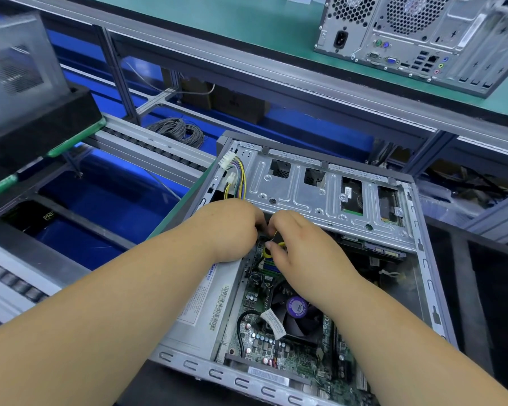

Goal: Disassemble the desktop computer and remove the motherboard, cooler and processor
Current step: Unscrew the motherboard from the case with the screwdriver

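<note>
Workbench, open computer case, both hands together pinching yellow wires above motherboard

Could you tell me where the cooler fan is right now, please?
In the head view, the fan sits on the motherboard inside the open case, lower centre, just under the right hand.

green bench top | grey aluminium frame | roller conveyor (left) | blue panels below
</note>
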